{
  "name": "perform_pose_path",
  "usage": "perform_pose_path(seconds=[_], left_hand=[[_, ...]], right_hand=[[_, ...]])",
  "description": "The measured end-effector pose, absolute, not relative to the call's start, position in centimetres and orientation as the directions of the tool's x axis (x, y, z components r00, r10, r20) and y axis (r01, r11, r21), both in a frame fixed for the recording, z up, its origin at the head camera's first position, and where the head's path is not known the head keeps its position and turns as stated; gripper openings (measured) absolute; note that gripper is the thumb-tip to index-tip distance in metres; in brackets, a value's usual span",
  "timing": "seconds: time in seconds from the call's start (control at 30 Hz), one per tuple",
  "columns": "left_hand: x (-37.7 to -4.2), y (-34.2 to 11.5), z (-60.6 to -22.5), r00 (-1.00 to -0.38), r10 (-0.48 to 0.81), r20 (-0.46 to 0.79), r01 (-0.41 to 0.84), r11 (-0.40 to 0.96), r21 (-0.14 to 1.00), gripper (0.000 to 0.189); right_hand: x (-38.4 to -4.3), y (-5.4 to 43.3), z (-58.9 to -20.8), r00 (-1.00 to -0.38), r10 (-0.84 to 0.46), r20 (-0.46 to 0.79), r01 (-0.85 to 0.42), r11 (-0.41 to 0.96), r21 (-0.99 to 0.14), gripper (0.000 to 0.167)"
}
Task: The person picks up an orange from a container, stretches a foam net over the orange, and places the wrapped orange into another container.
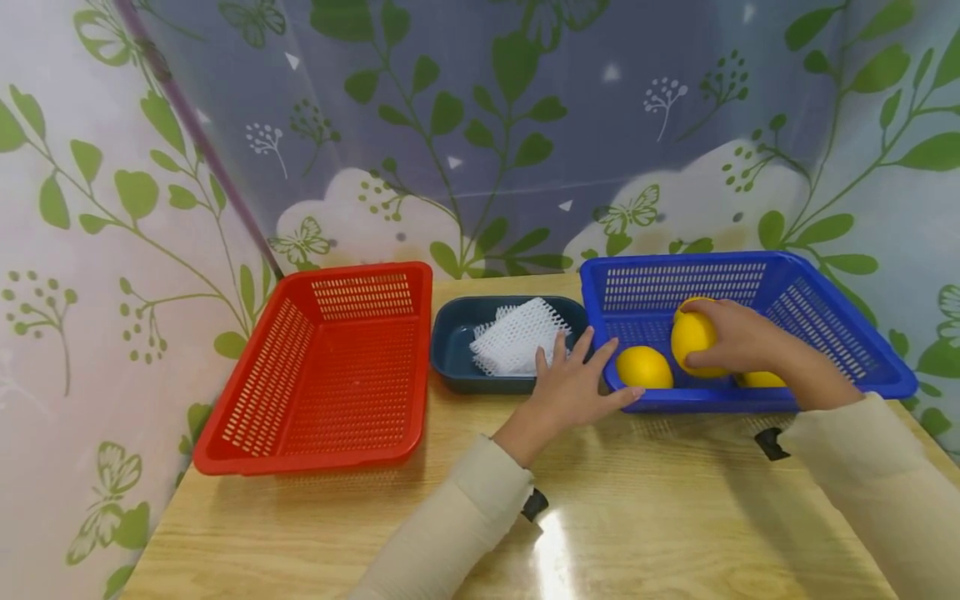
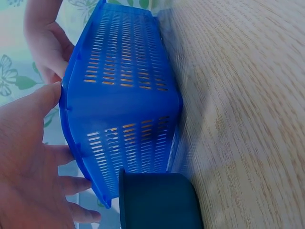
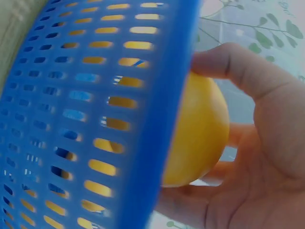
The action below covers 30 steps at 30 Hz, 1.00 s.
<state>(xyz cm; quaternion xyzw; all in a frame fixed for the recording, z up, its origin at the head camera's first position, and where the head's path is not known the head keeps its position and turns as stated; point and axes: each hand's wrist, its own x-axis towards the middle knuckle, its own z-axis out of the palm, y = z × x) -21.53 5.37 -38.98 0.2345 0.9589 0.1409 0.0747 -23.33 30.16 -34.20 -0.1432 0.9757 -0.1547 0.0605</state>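
Observation:
My right hand (image 1: 738,333) grips a smooth, rounded yellow fruit (image 1: 692,342) inside the blue basket (image 1: 641,406). In the right wrist view, thumb and fingers curl round the yellow fruit (image 3: 202,133), partly hidden by the basket's rim. A second yellow fruit (image 1: 645,368) lies at the basket's near left corner, and more yellow (image 1: 761,379) shows below my right wrist. With fingers spread, my left hand (image 1: 573,387) rests at the basket's near left corner. The left wrist view has that hand's (image 2: 28,157) thumb and fingertips against the blue rim (image 2: 71,129).
Left of the blue basket stands a dark teal tray (image 1: 453,358) with white foam netting (image 1: 517,337) in it. A red basket (image 1: 360,375) is farther left. All stand on a wooden table (image 1: 315,533) before a leaf-patterned curtain (image 1: 480,125).

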Motion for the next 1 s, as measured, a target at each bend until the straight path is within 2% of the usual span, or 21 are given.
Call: perform_pose_path(seconds=[0.23,0.4,0.6,0.73,0.87,1.0], left_hand=[[-21.7,5.1,-39.1,-0.874,0.481,-0.075,0.429,0.834,0.347,0.077],[-22.0,4.3,-39.1,-0.858,0.513,-0.039,0.431,0.758,0.489,0.075],[-22.5,2.8,-38.2,-0.841,0.537,0.063,0.405,0.549,0.731,0.071],[-22.8,1.6,-37.4,-0.849,0.52,0.094,0.335,0.391,0.857,0.068],[-22.8,0.2,-37.0,-0.855,0.509,0.103,0.245,0.221,0.944,0.067],[-22.5,-1.0,-36.7,-0.842,0.529,0.112,0.205,0.121,0.971,0.07]], right_hand=[[-22.3,29.8,-33.7,-0.939,-0.337,0.065,-0.334,0.857,-0.392,0.076],[-21.3,28.7,-34.2,-0.909,-0.36,0.212,-0.417,0.813,-0.407,0.071],[-20.6,27.0,-34.7,-0.846,-0.364,0.39,-0.512,0.759,-0.403,0.071],[-20.1,25.5,-34.9,-0.785,-0.388,0.482,-0.59,0.706,-0.392,0.074],[-19.8,23.8,-35.3,-0.714,-0.416,0.563,-0.67,0.641,-0.375,0.078],[-19.5,22.0,-35.9,-0.635,-0.439,0.636,-0.738,0.587,-0.332,0.08]])
